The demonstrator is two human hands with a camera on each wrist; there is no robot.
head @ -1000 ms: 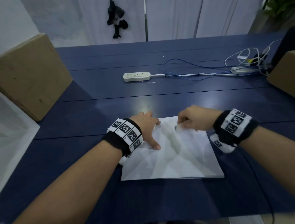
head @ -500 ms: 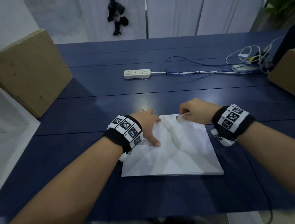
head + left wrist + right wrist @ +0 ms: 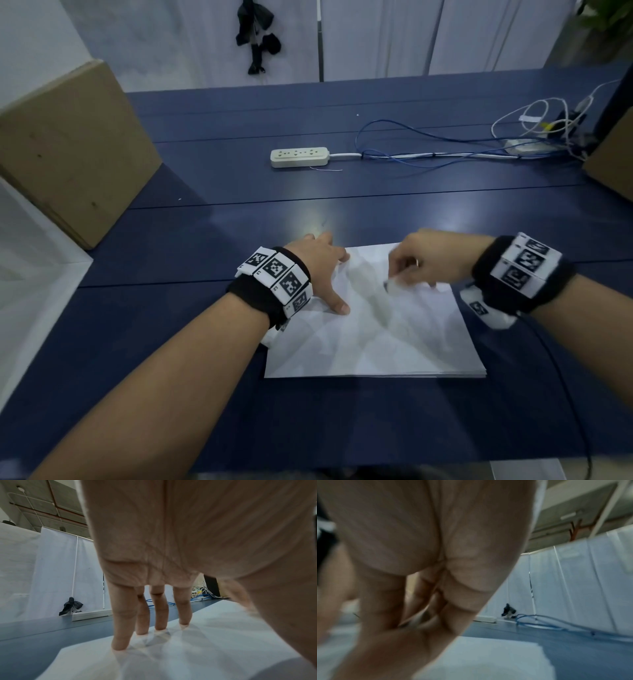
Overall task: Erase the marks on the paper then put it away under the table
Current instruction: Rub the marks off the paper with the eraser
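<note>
Head view: the right hand (image 3: 428, 260) has its fingers (image 3: 399, 270) curled tight round something small and pale, which I take for an eraser (image 3: 390, 286), though blur keeps me from being sure; its tip sits on the paper (image 3: 376, 339) near the far right part of the sheet. The right wrist view is too smeared to add more than curled fingers over a white sheet. The left hand (image 3: 318, 270) lies flat with fingers (image 3: 120, 628) straight and spread, tips pressing the far left part of the paper, thumb reaching toward the middle. So the two hands sit side by side on the far half, the right being the one at work, the left only pinning. The paper is a thin stack, its long axis running left to right across the worktop (image 3: 171, 394), near edge toward the person; the near half lies uncovered, toward the body from both hands. No marks show clearly on it; creases and shadows are all I can make out. Judging by this, the rubbing is under way and the stowing under the worktop is not begun; the next strokes likely run toward the body or sideways from the right fingers. Further out stand a cardboard box (image 3: 68, 150) at left, a power strip (image 3: 299, 157) and cables (image 3: 445, 150) beyond. No container with visible contents appears.
</note>
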